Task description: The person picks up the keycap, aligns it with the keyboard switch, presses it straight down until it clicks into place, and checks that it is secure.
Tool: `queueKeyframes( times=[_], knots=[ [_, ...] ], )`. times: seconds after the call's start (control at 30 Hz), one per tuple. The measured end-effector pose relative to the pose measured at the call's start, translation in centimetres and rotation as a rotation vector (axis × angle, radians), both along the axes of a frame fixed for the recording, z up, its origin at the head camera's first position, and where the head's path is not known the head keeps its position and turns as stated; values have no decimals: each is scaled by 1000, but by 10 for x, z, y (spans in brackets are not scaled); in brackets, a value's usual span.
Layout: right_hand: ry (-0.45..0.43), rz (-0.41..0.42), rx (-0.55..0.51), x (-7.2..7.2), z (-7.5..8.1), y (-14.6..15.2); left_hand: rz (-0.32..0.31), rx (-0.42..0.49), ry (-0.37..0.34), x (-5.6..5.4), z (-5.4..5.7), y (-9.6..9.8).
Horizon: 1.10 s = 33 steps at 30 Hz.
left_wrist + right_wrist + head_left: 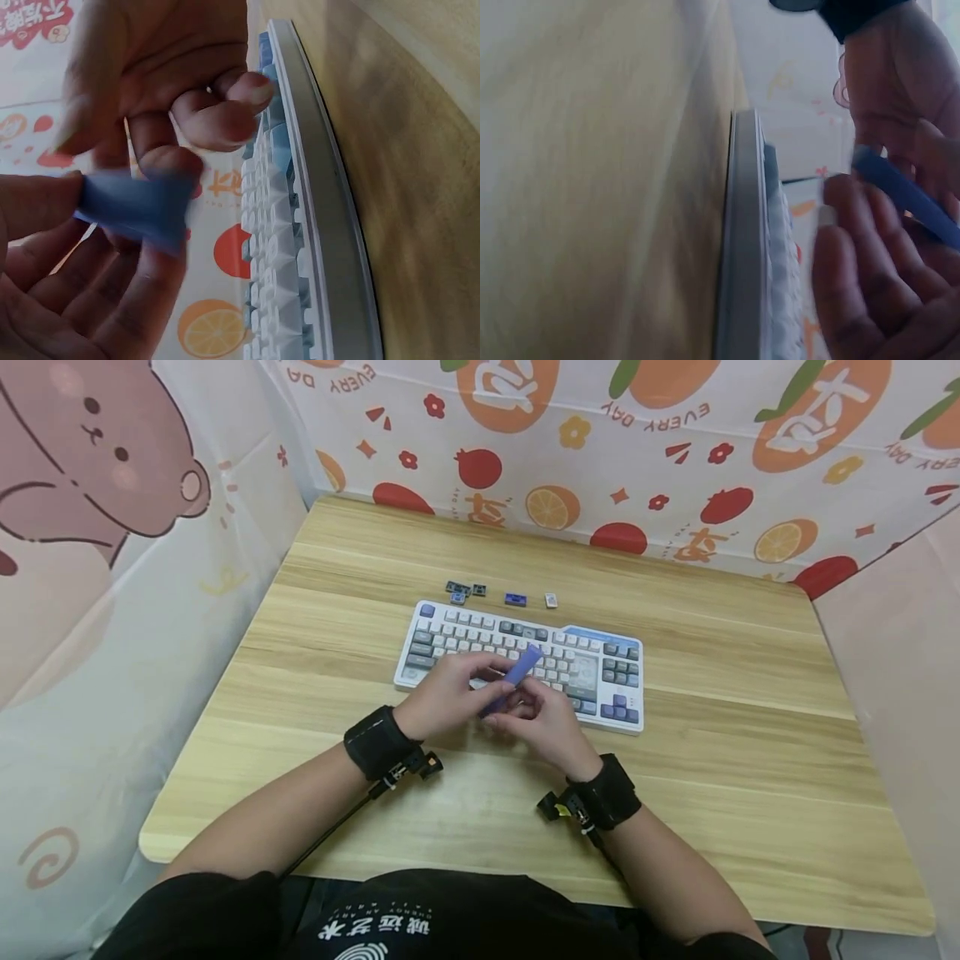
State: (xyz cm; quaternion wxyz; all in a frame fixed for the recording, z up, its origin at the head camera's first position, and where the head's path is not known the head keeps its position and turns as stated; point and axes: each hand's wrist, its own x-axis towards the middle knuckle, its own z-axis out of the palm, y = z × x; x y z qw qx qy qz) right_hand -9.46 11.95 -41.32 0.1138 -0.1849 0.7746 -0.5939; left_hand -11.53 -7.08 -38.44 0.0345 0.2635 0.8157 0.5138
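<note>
A long purple spacebar keycap (523, 667) is pinched between the thumb and fingers of my left hand (452, 692), slanting over the keyboard. Close to its lower end is my right hand (551, 727), fingers loosely bent; one fingertip appears to touch the keycap in the left wrist view. That view shows the keycap (135, 206) blurred, with the left thumb on its end. Below both hands lies a white keyboard (630, 689) with white, grey and purple keycaps; the hands hide part of its lower rows.
Behind the keyboard lie several small dark switch-like pieces (457, 587), a small purple-blue piece (515, 599) and a small white piece (551, 601). The wooden table (750, 760) ends at printed cloth walls (667, 452) at the back and sides.
</note>
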Motion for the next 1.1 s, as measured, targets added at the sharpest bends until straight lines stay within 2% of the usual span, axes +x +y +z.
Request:
queueKeyframes(
  times=[0.1, 0.17, 0.33, 0.4, 0.53, 0.63, 0.73, 0.8, 0.97, 1.1],
  knots=[
    [82, 45, 91, -2, 2, 6, 8, -21, -19, -1, 2, -3],
    [182, 29, 155, -6, 4, 11, 14, -29, -51, -3, 4, -6],
    [491, -178, 260, -16, 11, 27, -3, -85, -117, -9, 10, -18],
    [589, -198, 291, -18, 14, 31, -28, -123, -122, -11, 12, -22],
    [758, -77, 394, -22, 15, 33, -95, -168, -128, -14, 10, -25],
    [837, -12, 464, -23, 13, 31, -128, -204, -127, -16, 5, -24],
    [860, -3, 510, -23, 11, 30, -125, -266, -90, -15, 1, -22],
    [837, -14, 532, -24, 9, 30, -115, -304, -52, -15, -1, -22],
    [655, -63, 568, -30, 2, 33, -74, -395, 100, -16, -6, -26],
    [522, -49, 593, -34, -5, 35, -29, -459, 191, -15, -10, -33]
  ],
)
